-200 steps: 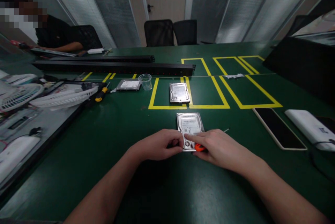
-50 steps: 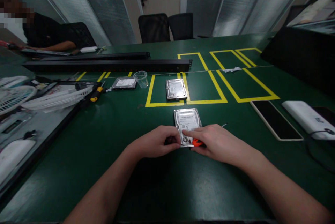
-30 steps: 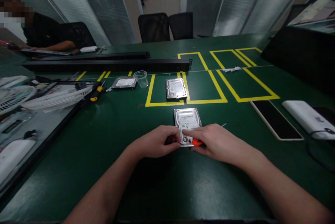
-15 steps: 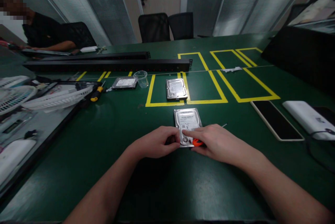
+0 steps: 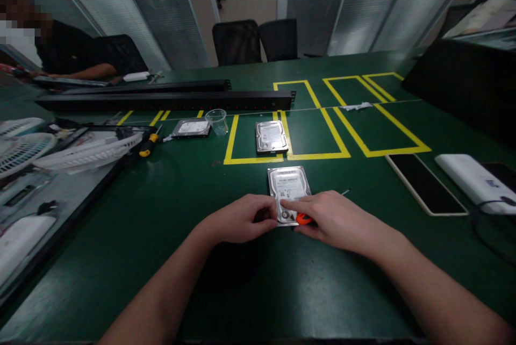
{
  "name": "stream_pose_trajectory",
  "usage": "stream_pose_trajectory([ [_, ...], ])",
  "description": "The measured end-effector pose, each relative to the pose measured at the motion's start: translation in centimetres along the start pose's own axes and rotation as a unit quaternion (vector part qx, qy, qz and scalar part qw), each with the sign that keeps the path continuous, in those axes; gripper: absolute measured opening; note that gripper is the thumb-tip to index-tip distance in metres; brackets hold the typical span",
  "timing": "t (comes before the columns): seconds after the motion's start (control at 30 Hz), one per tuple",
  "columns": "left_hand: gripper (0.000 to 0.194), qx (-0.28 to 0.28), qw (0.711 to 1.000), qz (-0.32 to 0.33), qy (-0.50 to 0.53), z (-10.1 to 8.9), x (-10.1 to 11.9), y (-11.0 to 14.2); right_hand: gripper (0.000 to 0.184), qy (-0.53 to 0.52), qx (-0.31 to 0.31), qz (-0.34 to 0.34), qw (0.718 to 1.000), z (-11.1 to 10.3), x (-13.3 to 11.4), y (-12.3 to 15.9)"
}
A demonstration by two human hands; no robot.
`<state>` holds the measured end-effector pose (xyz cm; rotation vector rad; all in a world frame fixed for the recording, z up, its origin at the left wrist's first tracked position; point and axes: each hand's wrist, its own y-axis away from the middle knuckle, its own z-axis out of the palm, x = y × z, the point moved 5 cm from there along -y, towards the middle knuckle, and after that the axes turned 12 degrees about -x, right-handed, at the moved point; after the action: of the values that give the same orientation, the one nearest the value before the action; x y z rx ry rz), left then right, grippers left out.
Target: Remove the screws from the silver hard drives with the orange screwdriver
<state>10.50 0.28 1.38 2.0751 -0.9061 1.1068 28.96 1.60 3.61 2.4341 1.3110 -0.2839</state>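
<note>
A silver hard drive (image 5: 289,181) with a white label lies flat on the green table, its lower part between my hands. The curled fingers and thumb of my left hand (image 5: 248,218) close on its lower left edge. My right hand (image 5: 332,218) reaches over the lower right side, with its index finger resting on the label. Tucked in that hand is a screwdriver (image 5: 304,219); its orange handle end shows under the fingers and a thin metal shaft pokes out beyond the knuckles. My palm hides the rest of it.
Farther back lie a second hard drive (image 5: 271,136), a third drive (image 5: 192,128) and a clear plastic cup (image 5: 218,122). A yellow-black screwdriver (image 5: 149,144) rests by a cluttered tray (image 5: 86,194). A phone (image 5: 426,184) and white power bank (image 5: 473,182) are right. A person (image 5: 72,52) sits back left.
</note>
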Motion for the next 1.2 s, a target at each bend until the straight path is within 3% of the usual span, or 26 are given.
stream_pose_trajectory([
  [0.37, 0.006, -0.008, 1.000, -0.005, 0.016, -0.2, -0.4, 0.2, 0.053, 0.011, -0.005, 0.005, 1.000, 0.2, 0.1, -0.1],
  [0.53, 0.045, -0.016, 1.000, -0.017, 0.005, -0.5, -0.5, 0.7, 0.048, 0.021, -0.002, 0.000, 1.000, -0.4, 0.0, 0.3],
  [0.6, 0.053, -0.006, 0.999, -0.029, -0.012, -0.6, -0.7, 0.8, 0.040, 0.015, 0.040, -0.008, 0.999, -1.6, 0.0, 1.2],
  [0.7, 0.059, 0.007, 0.998, -0.045, -0.044, -0.6, -1.0, 0.7, 0.040, -0.053, 0.176, -0.027, 0.983, -4.1, 0.1, 3.7],
  [0.77, 0.065, 0.017, 0.997, -0.044, -0.062, -0.6, -1.2, 0.6, 0.037, -0.188, 0.250, -0.052, 0.948, -5.4, 0.3, 5.1],
  [0.83, 0.071, 0.025, 0.996, -0.034, -0.074, -0.5, -1.5, 0.4, 0.039, -0.356, 0.341, -0.090, 0.865, -6.4, 0.3, 6.0],
  [0.9, 0.075, 0.029, 0.996, -0.021, -0.080, -0.4, -1.7, 0.3, 0.042, -0.468, 0.372, -0.139, 0.789, -6.9, -0.6, 5.5],
  [1.0, 0.079, 0.034, 0.995, -0.009, -0.091, -0.4, -1.9, 0.1, 0.050, -0.561, 0.353, -0.163, 0.731, -6.8, -2.7, 3.0],
  [1.07, 0.077, 0.039, 0.994, -0.007, -0.100, -0.5, -1.8, 0.1, 0.044, -0.603, 0.337, -0.223, 0.688, -6.5, -4.1, 1.3],
  [1.2, 0.059, 0.039, 0.994, 0.004, -0.105, -0.5, -1.2, 0.0, 0.040, -0.657, 0.309, -0.254, 0.639, -4.5, -5.2, -1.0],
])
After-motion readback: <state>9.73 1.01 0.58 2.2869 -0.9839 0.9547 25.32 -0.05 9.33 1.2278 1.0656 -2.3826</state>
